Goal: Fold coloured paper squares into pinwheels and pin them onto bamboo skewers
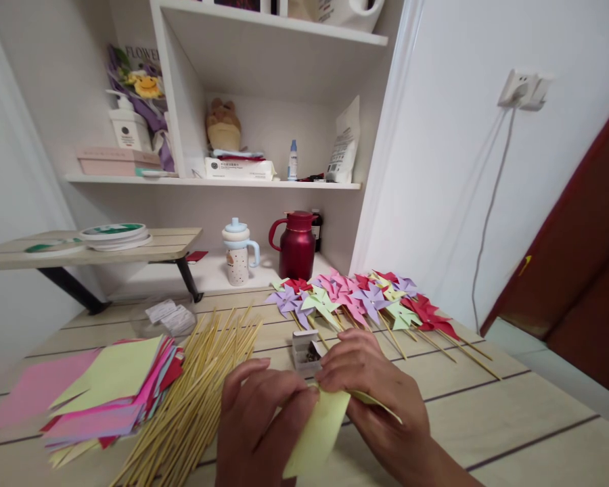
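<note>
Between my two hands is a sheet of pale yellow paper point(321, 433), partly bent, with its edges showing below and to the right. My left hand point(266, 419) pinches it near the middle with thumb and fingers. From the other side my right hand point(378, 399) is closed on the same paper, its fingertips meeting the left ones. Just beyond the hands stands a small open box point(304, 352) of dark pins. A loose heap of thin wooden sticks point(197, 385) lies left of my left hand. Farther left is a stack of coloured paper sheets point(116, 379), with slits visible in some.
Finished paper pinwheels point(342, 291) on sticks lie at the back right of the wooden table point(517, 419). Behind stand a red thermos jug point(298, 247) and a pale cup point(237, 253). A small raised stand point(147, 256) holds plates at the left, with a clear round container point(165, 318) beside it.
</note>
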Demonstrator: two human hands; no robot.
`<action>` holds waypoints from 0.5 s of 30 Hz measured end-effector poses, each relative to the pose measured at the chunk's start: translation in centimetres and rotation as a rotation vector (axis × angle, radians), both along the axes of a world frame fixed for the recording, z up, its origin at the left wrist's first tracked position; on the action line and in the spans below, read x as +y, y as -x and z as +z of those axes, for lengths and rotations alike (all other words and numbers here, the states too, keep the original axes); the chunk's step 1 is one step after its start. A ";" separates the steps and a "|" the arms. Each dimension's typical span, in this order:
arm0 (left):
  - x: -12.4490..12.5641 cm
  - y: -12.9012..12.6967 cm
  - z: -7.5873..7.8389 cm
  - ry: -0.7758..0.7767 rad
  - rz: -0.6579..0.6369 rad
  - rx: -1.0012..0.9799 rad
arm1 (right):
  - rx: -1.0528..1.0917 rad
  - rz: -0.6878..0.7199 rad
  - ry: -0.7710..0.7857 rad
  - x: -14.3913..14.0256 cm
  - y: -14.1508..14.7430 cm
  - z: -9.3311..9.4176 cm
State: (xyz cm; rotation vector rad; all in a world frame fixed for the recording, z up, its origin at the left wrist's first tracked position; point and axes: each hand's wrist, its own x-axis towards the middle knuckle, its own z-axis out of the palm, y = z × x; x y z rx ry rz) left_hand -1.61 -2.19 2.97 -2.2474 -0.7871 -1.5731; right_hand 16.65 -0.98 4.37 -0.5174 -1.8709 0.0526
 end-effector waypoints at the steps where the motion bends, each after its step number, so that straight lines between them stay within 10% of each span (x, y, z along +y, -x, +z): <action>1: 0.0 0.0 0.0 -0.010 0.001 0.000 | -0.004 0.004 0.003 0.0 0.0 0.0; 9: 0.5 0.5 -0.3 0.019 -0.009 0.026 | -0.018 -0.009 0.118 0.2 0.1 -0.2; 15: 1.6 -0.7 -1.0 0.483 0.013 -0.273 | 0.126 -0.087 0.564 0.7 0.9 -0.8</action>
